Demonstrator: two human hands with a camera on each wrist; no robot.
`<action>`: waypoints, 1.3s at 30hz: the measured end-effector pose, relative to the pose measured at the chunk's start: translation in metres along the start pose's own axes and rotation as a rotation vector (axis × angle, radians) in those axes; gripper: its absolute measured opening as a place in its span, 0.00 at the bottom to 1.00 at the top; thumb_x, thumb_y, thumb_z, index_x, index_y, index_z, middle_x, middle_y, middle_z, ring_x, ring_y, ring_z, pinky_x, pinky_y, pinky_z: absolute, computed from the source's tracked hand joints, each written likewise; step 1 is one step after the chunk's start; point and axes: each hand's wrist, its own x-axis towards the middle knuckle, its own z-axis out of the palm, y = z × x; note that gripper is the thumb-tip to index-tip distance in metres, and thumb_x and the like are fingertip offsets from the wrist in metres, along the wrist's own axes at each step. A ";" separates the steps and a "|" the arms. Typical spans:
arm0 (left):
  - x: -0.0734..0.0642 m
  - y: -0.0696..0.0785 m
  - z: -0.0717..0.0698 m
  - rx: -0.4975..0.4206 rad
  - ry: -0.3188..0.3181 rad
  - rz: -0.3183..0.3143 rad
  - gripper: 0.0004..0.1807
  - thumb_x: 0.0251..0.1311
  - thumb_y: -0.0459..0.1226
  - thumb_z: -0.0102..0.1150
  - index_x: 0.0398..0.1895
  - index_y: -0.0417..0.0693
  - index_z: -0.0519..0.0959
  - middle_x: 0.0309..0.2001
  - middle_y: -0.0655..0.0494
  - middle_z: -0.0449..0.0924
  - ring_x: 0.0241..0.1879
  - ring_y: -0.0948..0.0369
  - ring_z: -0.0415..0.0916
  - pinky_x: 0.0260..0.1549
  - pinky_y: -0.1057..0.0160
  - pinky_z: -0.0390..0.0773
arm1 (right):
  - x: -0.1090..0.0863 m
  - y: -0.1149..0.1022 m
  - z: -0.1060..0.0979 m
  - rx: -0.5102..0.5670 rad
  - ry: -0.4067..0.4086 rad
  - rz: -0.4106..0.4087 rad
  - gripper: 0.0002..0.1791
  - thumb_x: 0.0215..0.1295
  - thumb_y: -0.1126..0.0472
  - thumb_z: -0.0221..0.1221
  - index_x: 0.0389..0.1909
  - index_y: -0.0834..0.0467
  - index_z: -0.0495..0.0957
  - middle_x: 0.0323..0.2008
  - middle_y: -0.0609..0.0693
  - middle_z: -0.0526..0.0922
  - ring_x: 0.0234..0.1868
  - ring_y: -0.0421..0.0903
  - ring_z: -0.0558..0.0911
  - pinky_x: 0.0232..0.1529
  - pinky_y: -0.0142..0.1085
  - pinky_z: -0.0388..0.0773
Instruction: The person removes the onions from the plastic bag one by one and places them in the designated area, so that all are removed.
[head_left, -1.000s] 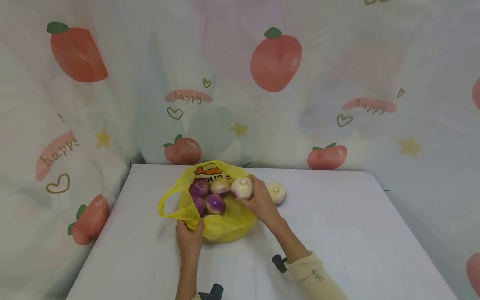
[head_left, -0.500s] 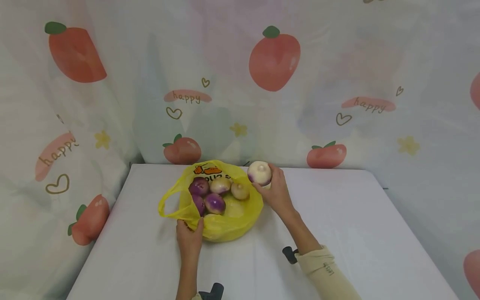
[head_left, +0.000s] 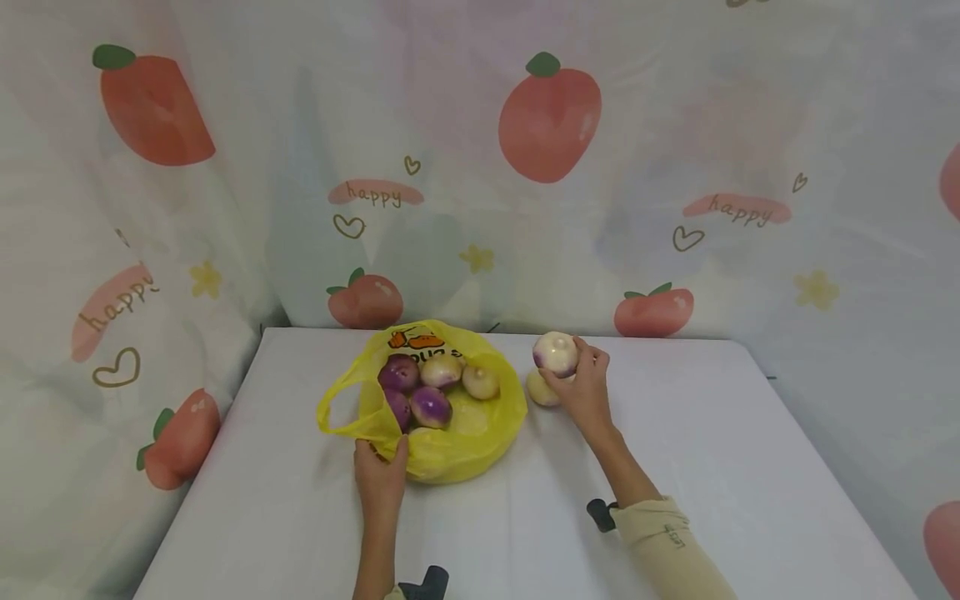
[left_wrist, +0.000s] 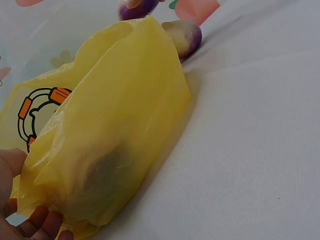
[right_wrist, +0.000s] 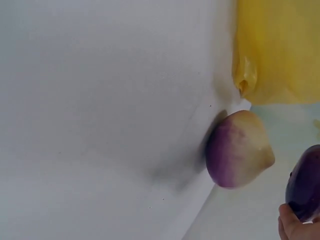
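Observation:
A yellow plastic bag point(head_left: 468, 454) with an orange and black print lies open toward the back of the table, several purple-and-white turnips inside it. My left hand point(head_left: 381, 473) pinches the bag's near left edge; in the left wrist view its thumb and fingers lie around the yellow film point(left_wrist: 115, 105). To the right of the bag, my right hand point(head_left: 588, 390) grips a turnip point(head_left: 555, 352) by its side, raised over the table. Below and partly behind it, another turnip point(head_left: 540, 390) rests on the table; the right wrist view shows this turnip point(right_wrist: 237, 150) beside the bag.
The white-covered table point(head_left: 675, 467) ends at a patterned curtain point(head_left: 735, 267) behind, with a second curtain side point(head_left: 172, 333) on the left. One bag handle point(head_left: 337, 408) loops out to the left.
My right hand has lifted the turnip out of the bag and carried it right, over the one on the table. My left hand stays at the bag's edge.

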 end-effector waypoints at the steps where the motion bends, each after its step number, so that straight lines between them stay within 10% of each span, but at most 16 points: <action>1: 0.000 0.000 0.000 -0.002 -0.002 -0.002 0.27 0.59 0.36 0.61 0.58 0.36 0.62 0.52 0.41 0.66 0.55 0.49 0.64 0.57 0.50 0.63 | 0.000 0.002 -0.001 -0.002 0.001 0.009 0.43 0.53 0.57 0.69 0.65 0.67 0.58 0.56 0.66 0.57 0.54 0.59 0.68 0.58 0.50 0.64; 18: -0.003 -0.004 -0.004 -0.033 -0.025 -0.012 0.28 0.60 0.36 0.60 0.60 0.36 0.61 0.56 0.41 0.66 0.57 0.49 0.64 0.57 0.50 0.64 | -0.007 0.053 -0.032 -0.150 0.041 0.065 0.42 0.52 0.56 0.69 0.63 0.71 0.60 0.55 0.71 0.61 0.56 0.65 0.63 0.55 0.56 0.63; 39: -0.002 0.000 -0.004 -0.082 -0.057 -0.045 0.28 0.62 0.37 0.59 0.62 0.41 0.60 0.58 0.42 0.67 0.59 0.50 0.64 0.58 0.51 0.64 | -0.010 0.080 -0.031 -0.306 -0.149 0.235 0.44 0.56 0.48 0.64 0.64 0.70 0.57 0.56 0.73 0.62 0.54 0.71 0.68 0.48 0.62 0.66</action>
